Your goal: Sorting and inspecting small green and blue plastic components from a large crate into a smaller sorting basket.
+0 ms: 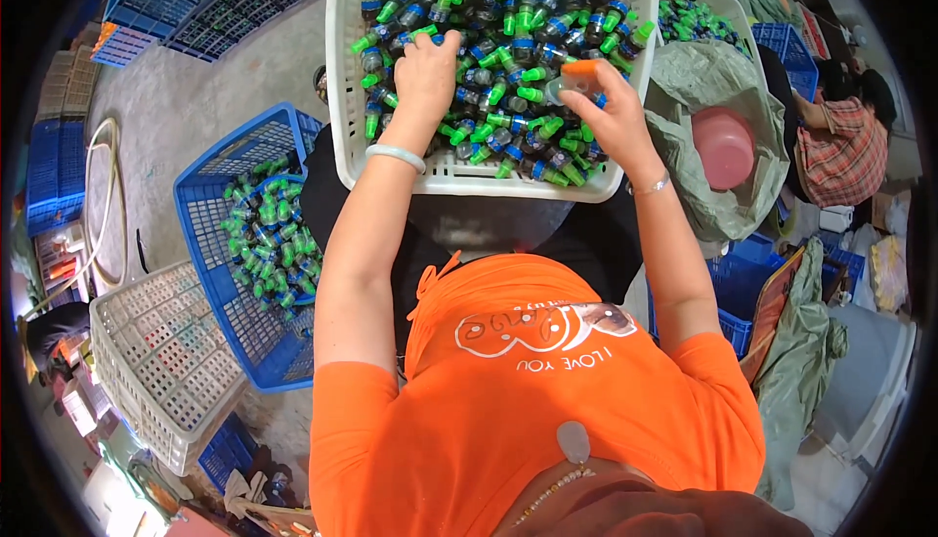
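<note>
Pinching an orange-capped little bottle (576, 80) between thumb and fingertips, my right hand (611, 117) holds it just above the heap at the right side of the white crate (342, 97). My fingers (598, 95) there are closed on it, on the orange cap and the clear neck below. I judge it light and rigid, a small moulded plastic thing, smooth enough to slip if I squeeze only the rounded cap; taking it across the neck, where cap meets body, looks the surer hold.

My left hand (426, 73) lies palm down on the pile, fingers curled into the green-and-blue bottles (508, 68); whether they have closed on one I cannot tell, since the fingertips are buried among them. A pale bangle (396, 155) sits on that wrist, a thin bracelet (653, 185) on the right.

Those bottles lie loose and jumbled, touching one another, so I expect them to shift and roll when one is drawn out.

The crate rests across my lap. To my left stands a blue crate (195, 195) partly filled with the same bottles, and beside it an open-mesh white basket (156, 361). To my right, a grey-green sack (713, 68) holds a pink bowl (723, 146).
</note>
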